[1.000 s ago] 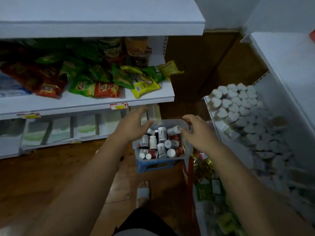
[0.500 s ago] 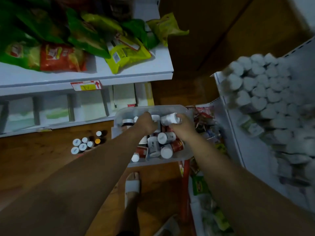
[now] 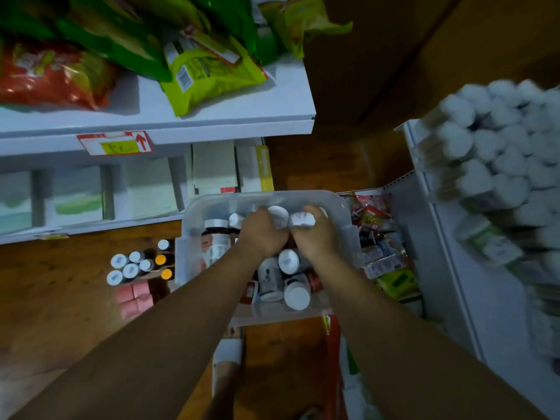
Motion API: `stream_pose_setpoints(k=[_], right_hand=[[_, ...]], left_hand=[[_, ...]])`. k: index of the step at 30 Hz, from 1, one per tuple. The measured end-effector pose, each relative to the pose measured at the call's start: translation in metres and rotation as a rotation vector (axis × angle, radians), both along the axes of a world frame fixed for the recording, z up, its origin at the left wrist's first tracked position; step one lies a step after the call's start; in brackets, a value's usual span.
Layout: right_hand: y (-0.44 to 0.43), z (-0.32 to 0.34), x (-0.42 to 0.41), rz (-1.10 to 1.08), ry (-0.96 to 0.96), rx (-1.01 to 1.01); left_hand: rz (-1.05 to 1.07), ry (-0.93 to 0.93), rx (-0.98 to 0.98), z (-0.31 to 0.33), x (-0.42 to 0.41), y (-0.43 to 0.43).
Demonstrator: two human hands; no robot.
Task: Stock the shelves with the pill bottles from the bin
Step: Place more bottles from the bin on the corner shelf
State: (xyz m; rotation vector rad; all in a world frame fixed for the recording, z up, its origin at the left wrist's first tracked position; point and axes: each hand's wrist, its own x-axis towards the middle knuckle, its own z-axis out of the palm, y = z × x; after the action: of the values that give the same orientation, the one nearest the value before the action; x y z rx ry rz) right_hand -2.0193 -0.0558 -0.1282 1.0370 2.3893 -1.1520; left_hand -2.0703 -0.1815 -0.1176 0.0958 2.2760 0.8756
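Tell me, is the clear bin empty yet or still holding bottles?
Still holding bottles: several white-capped pill bottles lie tipped on their sides inside the bin.

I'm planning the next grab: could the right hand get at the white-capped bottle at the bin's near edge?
Probably yes, once emptied: the right hand grips another bottle, but the white-capped bottle lies uncovered on top in the bin, near that wrist.

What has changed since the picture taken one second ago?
Both hands went from the rim of the bin down inside it. The left hand now grips a white-capped bottle, the right hand a labelled bottle. The bin stayed in place.
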Motion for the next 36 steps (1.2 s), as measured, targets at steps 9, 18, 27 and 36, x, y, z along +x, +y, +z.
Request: stream_pose_setpoints(k=[9,18,27,36], right_hand=[[-0.006,0.139,0.055,-0.058,0.475,0.051],[0.036,0.387,0.110,-0.238,0.927,-0.152],[0.052,0.562,0.266,-0.682,1.355,-0.562],[0.027,0.602,0.418,-0.821,1.371,-0.155]], left_hand=[[0.292,-0.050,0.633,0.118,0.019,-0.035],[0.207,-0.556,1.348,0.339,0.036,0.019],[-0.343,-0.954,1.504,0.517,0.142,0.100],[-0.716,-0.914,1.355,0.556,0.287,0.116]])
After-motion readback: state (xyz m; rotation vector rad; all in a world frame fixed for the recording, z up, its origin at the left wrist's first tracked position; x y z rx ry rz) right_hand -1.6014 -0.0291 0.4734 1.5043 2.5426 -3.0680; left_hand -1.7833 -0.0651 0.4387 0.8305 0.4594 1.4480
